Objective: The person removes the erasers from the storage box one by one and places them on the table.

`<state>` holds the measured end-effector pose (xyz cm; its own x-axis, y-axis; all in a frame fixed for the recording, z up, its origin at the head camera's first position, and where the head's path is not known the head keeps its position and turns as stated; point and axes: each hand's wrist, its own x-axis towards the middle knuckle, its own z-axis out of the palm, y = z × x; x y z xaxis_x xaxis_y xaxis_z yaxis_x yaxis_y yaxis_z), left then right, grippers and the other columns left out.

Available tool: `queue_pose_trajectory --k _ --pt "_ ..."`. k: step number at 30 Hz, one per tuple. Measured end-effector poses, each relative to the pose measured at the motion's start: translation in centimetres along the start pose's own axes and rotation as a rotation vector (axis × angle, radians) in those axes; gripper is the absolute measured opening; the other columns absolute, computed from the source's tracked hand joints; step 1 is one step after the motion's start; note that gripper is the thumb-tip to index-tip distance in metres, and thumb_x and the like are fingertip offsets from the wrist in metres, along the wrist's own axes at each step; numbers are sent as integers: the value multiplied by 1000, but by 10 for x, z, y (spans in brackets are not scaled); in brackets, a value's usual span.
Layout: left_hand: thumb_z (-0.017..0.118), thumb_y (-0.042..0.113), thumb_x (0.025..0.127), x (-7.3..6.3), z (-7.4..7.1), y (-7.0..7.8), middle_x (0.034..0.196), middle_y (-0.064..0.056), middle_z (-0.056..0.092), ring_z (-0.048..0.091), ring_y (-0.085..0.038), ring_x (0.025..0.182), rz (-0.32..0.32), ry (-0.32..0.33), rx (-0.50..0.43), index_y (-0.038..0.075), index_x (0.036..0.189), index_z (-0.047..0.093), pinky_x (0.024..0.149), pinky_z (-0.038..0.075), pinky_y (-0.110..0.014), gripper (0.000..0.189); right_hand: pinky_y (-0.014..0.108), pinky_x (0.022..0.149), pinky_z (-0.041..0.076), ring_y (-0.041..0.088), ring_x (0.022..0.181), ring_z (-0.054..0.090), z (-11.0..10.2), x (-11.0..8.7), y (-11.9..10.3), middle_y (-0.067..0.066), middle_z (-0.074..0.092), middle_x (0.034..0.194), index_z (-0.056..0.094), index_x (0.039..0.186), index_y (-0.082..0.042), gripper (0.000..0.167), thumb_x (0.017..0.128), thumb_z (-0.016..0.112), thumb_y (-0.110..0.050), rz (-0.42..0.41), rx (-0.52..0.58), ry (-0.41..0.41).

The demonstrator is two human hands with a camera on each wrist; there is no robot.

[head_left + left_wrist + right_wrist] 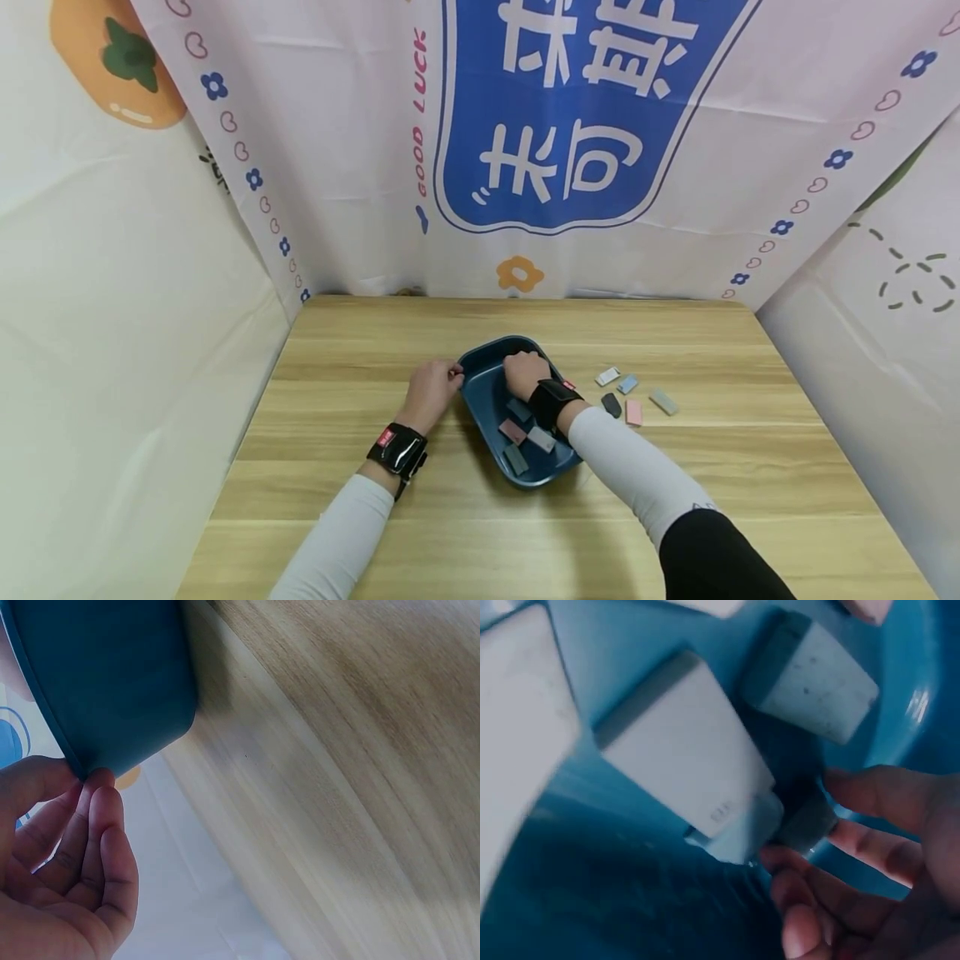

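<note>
A dark blue plastic basin (486,383) stands on the wooden table, with several small eraser-like blocks in it. My left hand (431,392) pinches its rim at the far left corner, thumb against fingers; the left wrist view shows this grip on the basin wall (112,682) closely. Inside the basin is my right hand (527,375). In the right wrist view its thumb and fingertips pinch a small dark grey block (808,823), partly hidden. Close by lie a white block (694,746) with faint print, overlapping a pale blue one (742,832), and a speckled grey-green block (817,686).
To the basin's right, loose on the table (337,358), lie a white block (607,377), a light blue one (627,384), a dark one (612,406), a pink one (633,412) and a grey-green one (663,402). Printed cloth (360,208) hangs behind the table's far edge.
</note>
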<state>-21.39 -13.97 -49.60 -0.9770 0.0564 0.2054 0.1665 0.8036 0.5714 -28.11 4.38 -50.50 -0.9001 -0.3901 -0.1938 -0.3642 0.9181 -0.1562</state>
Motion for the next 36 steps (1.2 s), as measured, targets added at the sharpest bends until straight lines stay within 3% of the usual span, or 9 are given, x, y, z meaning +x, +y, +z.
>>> queue_pose_trajectory --k 6,11,16,20,24,28,36 --pt "73 4 96 0 0 0 99 -18 81 76 -28 87 -10 -12 -11 -4 103 79 76 62 -40 12 42 69 57 29 77 67 3 -4 4 13 70 83 74 99 -3 13 103 62 -4 -80 25 101" --pt "73 3 96 0 1 2 98 -18 80 76 -29 86 -13 -16 -19 -5 103 79 77 62 -42 12 37 65 55 25 70 64 -24 -16 11 11 70 81 73 100 -3 9 95 67 1 -121 81 161" --pt "72 4 96 1 2 2 93 -17 80 74 -27 80 -2 -16 -16 -5 102 79 74 60 -42 12 42 73 61 30 81 71 -58 -28 33 16 76 95 74 111 1 23 89 70 1 -97 89 231" --pt "73 4 96 2 4 1 93 -17 80 75 -28 81 0 -10 -3 -5 101 79 74 61 -42 12 43 68 57 28 77 66 -70 -36 61 17 75 93 74 109 1 23 87 68 1 -39 77 261" --pt "74 4 95 2 3 1 94 -18 80 75 -29 82 -2 -2 0 -5 101 79 75 61 -43 12 40 64 51 25 73 59 -67 -42 86 15 72 88 73 103 0 18 87 66 1 34 94 217" --pt "74 3 95 0 1 3 94 -18 80 75 -29 81 8 -4 2 -5 101 79 74 61 -42 12 41 70 55 26 78 64 -53 -49 104 16 74 93 73 106 1 17 89 69 -1 89 95 149" --pt "73 6 96 -1 1 7 94 -17 80 76 -28 83 -11 -12 28 -3 104 80 74 60 -42 14 47 79 59 33 86 70 -29 -58 118 19 76 98 74 103 1 12 91 71 -2 102 113 113"
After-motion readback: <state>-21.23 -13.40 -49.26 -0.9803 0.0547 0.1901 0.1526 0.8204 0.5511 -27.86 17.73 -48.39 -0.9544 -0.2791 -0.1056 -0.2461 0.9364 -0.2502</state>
